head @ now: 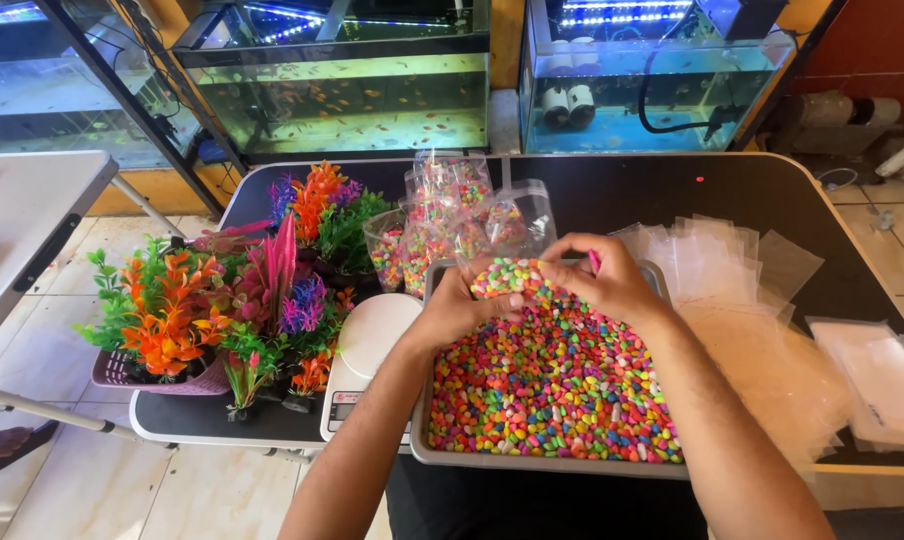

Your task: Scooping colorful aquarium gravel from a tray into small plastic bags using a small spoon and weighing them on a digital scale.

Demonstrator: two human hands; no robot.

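Note:
A grey tray (532, 462) full of small multicoloured pebbles (552, 390) lies on the black table in front of me. Over its far end my left hand (454, 308) and my right hand (607, 280) together hold a small clear plastic bag (507, 277) filled with the same pebbles. The left hand grips the bag's left side. The right hand pinches its top right edge. A bit of something pink shows between the right fingers; what it is cannot be told.
Filled pebble bags (452, 215) stand behind the tray. Empty clear bags (717, 265) lie to the right. A white scale (367, 355) sits left of the tray, beside a basket of plastic aquarium plants (222, 300). Fish tanks (342, 85) line the back wall.

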